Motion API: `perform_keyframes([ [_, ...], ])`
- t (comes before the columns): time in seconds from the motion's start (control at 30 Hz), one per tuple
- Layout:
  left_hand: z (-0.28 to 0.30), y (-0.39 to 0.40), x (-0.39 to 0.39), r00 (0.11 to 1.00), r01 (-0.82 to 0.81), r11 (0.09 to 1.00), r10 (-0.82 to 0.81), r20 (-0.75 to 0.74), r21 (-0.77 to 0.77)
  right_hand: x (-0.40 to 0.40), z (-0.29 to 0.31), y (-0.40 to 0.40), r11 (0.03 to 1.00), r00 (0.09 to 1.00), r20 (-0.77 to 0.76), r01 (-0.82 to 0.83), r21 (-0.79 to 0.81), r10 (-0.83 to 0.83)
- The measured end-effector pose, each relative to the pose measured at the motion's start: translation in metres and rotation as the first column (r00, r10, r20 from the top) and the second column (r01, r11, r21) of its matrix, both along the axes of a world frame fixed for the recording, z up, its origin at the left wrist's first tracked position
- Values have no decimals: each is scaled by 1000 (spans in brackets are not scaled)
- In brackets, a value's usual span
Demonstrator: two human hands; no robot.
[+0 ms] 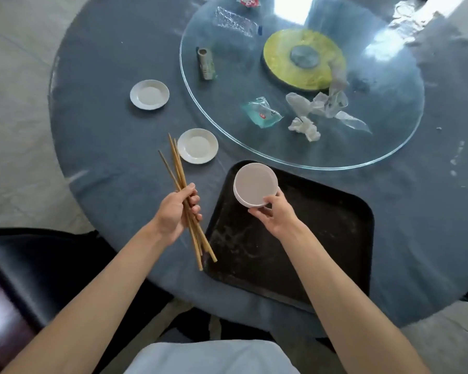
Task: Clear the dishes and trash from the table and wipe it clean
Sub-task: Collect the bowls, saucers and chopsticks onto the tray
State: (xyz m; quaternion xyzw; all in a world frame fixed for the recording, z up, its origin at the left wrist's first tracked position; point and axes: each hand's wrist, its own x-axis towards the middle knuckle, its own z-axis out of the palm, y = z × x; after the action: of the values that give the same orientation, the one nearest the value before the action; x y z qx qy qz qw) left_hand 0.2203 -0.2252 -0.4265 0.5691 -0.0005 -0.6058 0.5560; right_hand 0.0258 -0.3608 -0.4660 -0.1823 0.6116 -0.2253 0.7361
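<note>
A person's left hand (174, 209) is gripping a bundle of wooden chopsticks (185, 201) over the tabletop's (106, 76) near edge. The right hand (274, 214) is pinching a stack of white bowls (255, 184) above the black tray's (335, 238) far left corner. Two white saucers (197, 146) are sitting left of the glass turntable (389, 147), which is carrying wrappers and a crumpled tissue (305, 128).

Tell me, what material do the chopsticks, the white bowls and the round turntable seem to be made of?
Chopsticks: probably bamboo or wood, tan and matte.
White bowls: likely ceramic or melamine, smooth and faintly glossy; I cannot tell which.
Turntable: clear glass, since the cloth shows through and window light reflects off it.
</note>
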Motion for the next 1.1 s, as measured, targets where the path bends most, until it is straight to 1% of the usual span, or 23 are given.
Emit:
perform_keyframes([
  [0.17,-10,-18,-7,998,-65,998,65,16,15,1,-8,-19,998,998,46,-55,25,54],
  [0.27,-15,-27,-19,996,-76,997,75,42,26,0,-8,-22,996,995,43,-89,29,88],
  [0.37,-19,-39,-39,992,-104,995,104,75,3,-3,-10,-23,994,994,47,-99,43,97],
  [0.43,-18,-47,-54,984,-110,993,114,137,-39,-6,-9,-24,991,993,33,-118,69,116],
  [0.47,-17,-51,-62,975,-102,992,114,189,-72,-9,-5,-23,986,989,2,-144,85,145],
  [0.53,-13,-57,-80,939,-53,990,94,332,-131,-16,6,-16,971,964,-134,-222,86,232],
  [0.57,-10,-59,-89,905,-12,989,75,419,-150,-21,14,-12,965,939,-223,-260,43,263],
  [0.6,-9,-62,-97,863,31,987,55,503,-160,-26,21,-6,956,916,-301,-292,-42,266],
  [0.63,-9,-64,-105,821,72,984,35,570,-164,-31,29,-1,933,906,-343,-319,-165,249],
  [0.67,-10,-65,-112,787,109,981,12,617,-158,-36,37,4,888,909,-344,-345,-304,235],
  [0.73,-13,-65,-123,736,207,966,-49,675,-155,-42,55,10,736,916,-284,-399,-547,285],
  [0.8,-20,-64,-131,709,310,933,-99,698,-182,-48,65,14,574,890,-233,-435,-694,392],
  [0.87,-25,-62,-137,715,360,903,-107,691,-234,-49,73,18,438,836,-268,-492,-752,479],
  [0.9,-27,-61,-139,729,364,896,-104,677,-254,-49,75,19,385,812,-310,-525,-759,495],
  [0.93,-32,-60,-140,735,365,894,-106,670,-260,-49,76,20,359,798,-340,-546,-757,497],
  [0.97,-34,-59,-141,721,377,891,-110,685,-254,-49,75,22,357,794,-359,-560,-748,491],
  [1.03,-35,-56,-142,653,409,885,-112,749,-225,-52,71,26,373,802,-376,-562,-739,464],
  [1.07,-35,-54,-142,627,426,873,-95,773,-239,-53,71,28,374,806,-383,-560,-739,451],
  [1.1,-32,-53,-143,631,439,861,-92,770,-257,-54,69,31,363,805,-396,-564,-742,441],
])
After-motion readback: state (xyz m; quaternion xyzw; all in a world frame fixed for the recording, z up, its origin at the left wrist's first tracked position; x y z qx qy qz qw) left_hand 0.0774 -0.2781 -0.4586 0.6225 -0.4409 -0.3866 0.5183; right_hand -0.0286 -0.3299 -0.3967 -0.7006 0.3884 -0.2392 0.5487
